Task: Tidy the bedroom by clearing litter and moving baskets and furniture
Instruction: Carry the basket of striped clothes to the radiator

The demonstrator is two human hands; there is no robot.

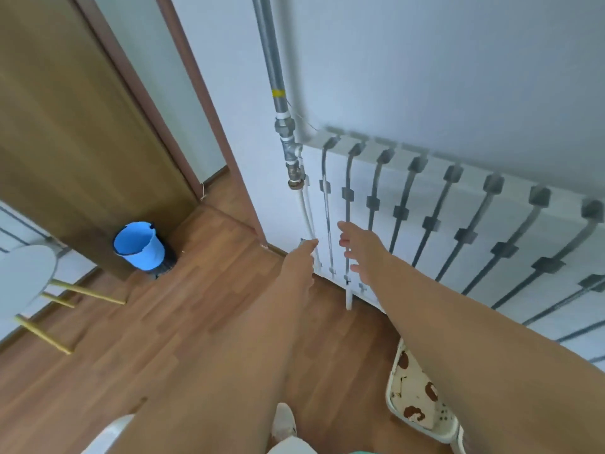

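— Status of hands?
— Left hand (302, 257) and right hand (357, 250): grip apart, empty, outstretched near radiator (458, 224).
— Hazards?
— Possible knock against pipe valve (292, 162). Blue bucket (139, 245) far left by door, unreached.

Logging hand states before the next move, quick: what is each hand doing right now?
Left hand: stretched forward, holding nothing; finger pose cannot be told.
Right hand: open, fingers spread, holding nothing.
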